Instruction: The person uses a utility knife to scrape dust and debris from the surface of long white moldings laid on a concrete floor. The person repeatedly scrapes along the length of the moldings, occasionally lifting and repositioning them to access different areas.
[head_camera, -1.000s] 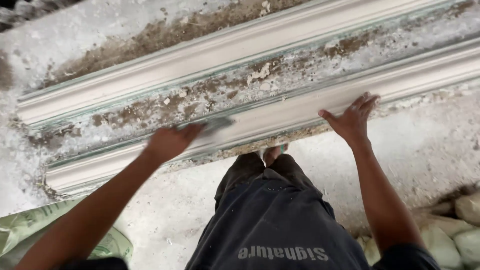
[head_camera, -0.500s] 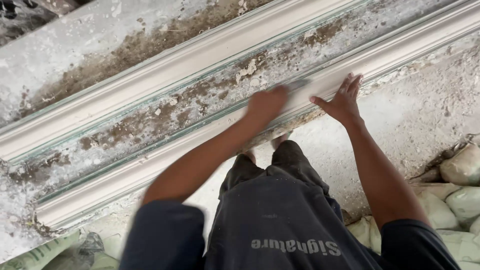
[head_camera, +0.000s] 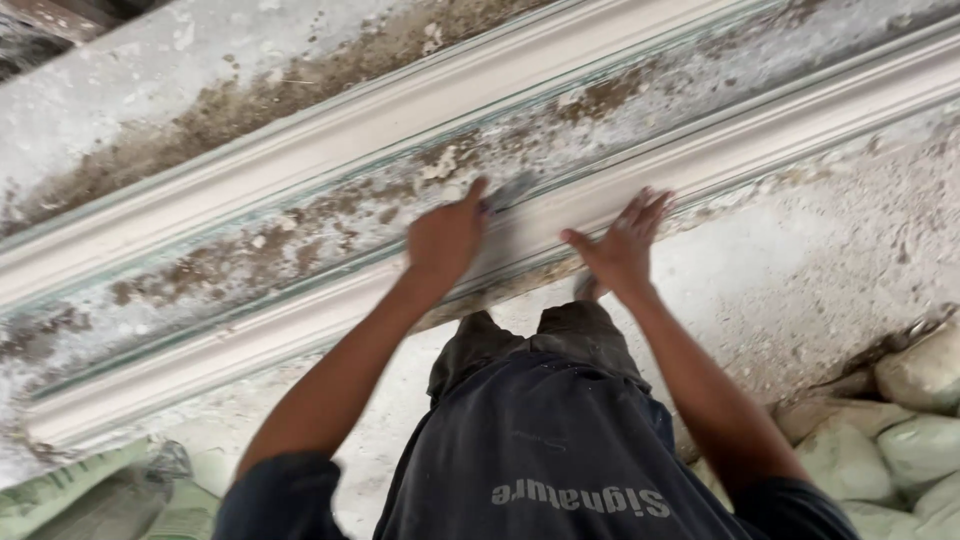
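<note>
I see my left hand (head_camera: 445, 240) with its fingers closed round a small scraper (head_camera: 508, 192) on the near white moulding (head_camera: 300, 320), right hand (head_camera: 622, 248) pressed flat, fingers spread (crusty brown patches remain on the worktop (head_camera: 250, 250), so I judge it midway).

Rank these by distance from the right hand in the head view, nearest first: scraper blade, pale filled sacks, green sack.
1. Scraper blade, just left of the right hand, held in the left hand.
2. Pale filled sacks, lower right.
3. Green sack, far lower left.
</note>
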